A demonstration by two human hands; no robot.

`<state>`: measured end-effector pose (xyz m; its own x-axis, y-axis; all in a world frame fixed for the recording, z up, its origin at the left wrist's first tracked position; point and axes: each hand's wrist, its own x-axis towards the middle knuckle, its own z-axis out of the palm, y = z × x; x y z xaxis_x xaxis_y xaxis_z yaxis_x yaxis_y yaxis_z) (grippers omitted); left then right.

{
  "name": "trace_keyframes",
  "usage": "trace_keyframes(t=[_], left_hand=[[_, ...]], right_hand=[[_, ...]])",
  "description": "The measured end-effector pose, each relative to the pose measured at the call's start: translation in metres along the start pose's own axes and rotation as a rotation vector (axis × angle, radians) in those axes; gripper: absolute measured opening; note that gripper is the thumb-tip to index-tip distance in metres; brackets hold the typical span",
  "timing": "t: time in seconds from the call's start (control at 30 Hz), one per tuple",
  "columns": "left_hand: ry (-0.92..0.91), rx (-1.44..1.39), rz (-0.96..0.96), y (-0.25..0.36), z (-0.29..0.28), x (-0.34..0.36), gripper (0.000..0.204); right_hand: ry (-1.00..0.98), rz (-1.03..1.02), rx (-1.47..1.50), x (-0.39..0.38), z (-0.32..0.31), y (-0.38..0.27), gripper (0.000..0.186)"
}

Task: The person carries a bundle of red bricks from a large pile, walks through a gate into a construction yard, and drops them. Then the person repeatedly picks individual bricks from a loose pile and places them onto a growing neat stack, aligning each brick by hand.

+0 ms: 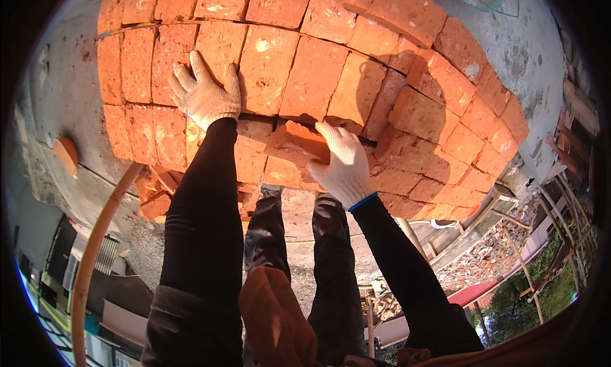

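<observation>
A wide stack of orange-red bricks (270, 62) lies in rows before me. My left hand (209, 98), in a pale knitted glove, rests on top of it with the fingers spread. Nothing is held in that hand. My right hand (347, 168), gloved too with a blue cuff edge, grips the right end of a single brick (297, 144). That brick sits tilted at the near side of the stack, over a lower course. The fingertips reach its far side, and its underside is hidden.
Broken bricks (156, 205) lie at the stack's near left. A bamboo pole (98, 246) rises at the left, beside an orange rounded piece (65, 154) on the grey concrete (54, 112). Rubble (474, 265) and thin poles (519, 259) are at the lower right. My legs stand close against the stack.
</observation>
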<state>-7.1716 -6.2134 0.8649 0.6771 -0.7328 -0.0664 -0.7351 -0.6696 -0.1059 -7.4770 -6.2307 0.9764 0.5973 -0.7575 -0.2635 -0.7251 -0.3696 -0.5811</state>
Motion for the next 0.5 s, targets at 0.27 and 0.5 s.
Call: trace_keyframes(t=[0.27,0.5], left_hand=[[-0.034,0.038,-0.005,-0.002,-0.001,0.0,0.097],[-0.031,0.021,-0.003,0.0,0.0,-0.001,0.094]], right_hand=[[-0.067,0.181,-0.316,-0.004,0.019,-0.032,0.122],[0.063,0.062,-0.161,0.017,-0.005,-0.01,0.092]])
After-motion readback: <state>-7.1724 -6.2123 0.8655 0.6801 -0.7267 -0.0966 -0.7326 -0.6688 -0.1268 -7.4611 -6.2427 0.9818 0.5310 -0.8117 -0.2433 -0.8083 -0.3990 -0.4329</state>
